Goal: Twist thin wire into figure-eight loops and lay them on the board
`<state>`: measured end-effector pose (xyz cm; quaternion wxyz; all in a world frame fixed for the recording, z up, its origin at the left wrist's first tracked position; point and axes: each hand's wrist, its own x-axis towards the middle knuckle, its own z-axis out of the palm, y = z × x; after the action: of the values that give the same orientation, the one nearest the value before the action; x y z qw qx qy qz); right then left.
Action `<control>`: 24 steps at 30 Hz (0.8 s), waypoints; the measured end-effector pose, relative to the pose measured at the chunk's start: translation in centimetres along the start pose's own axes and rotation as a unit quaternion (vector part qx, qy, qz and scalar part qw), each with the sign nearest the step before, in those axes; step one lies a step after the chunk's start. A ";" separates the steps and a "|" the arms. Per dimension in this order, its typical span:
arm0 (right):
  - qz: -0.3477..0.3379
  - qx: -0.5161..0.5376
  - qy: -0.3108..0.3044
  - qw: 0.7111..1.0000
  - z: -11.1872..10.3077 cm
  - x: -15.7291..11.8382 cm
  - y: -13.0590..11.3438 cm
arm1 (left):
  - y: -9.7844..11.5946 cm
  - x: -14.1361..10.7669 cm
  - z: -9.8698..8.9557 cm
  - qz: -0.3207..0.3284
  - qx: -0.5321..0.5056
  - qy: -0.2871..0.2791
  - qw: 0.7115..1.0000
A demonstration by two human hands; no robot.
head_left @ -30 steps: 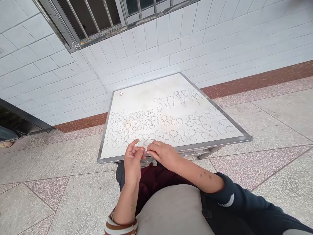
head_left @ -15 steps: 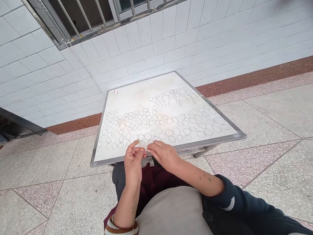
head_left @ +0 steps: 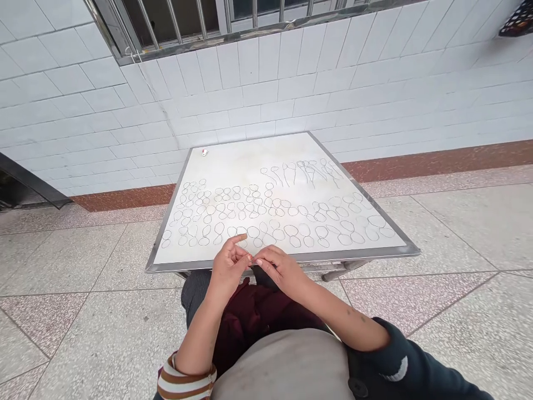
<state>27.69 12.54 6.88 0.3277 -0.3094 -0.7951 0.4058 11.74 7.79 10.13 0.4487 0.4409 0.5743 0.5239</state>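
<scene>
At the near edge of a white table, my left hand and my right hand meet fingertip to fingertip. Both hands pinch, and what they hold between the tips is too small to make out. The index finger of my left hand sticks out over the tabletop. Rows of thin dark wire loops, many in figure-eight pairs, lie across the near half of the table. Behind them on the right is a group of loops with long tails.
A small white and red object sits at the table's far left corner. Behind the table stands a white tiled wall with a barred window. A dark patterned item shows at the upper right.
The view has shifted and levelled, so the table appears less tilted. My hands remain together at the near edge, with the fingers slightly moved.
</scene>
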 end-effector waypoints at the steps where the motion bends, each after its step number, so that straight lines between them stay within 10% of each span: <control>1: 0.025 0.034 -0.003 0.999 0.0 0.1 -0.1 | 0.3 0.1 -0.4 0.010 0.026 -0.023 0.999; 12: 0.099 0.285 0.044 0.952 -0.3 1.3 -1.8 | 3.0 1.1 -0.8 0.124 0.167 -0.154 0.966; 24: 0.098 0.348 0.142 0.922 -0.4 1.5 -0.9 | 0.2 0.2 2.0 0.069 -0.024 -0.046 0.996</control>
<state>26.89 13.44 8.20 0.4824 -0.3066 -0.5152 0.6387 13.68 8.41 10.24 0.4477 0.4921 0.5085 0.5467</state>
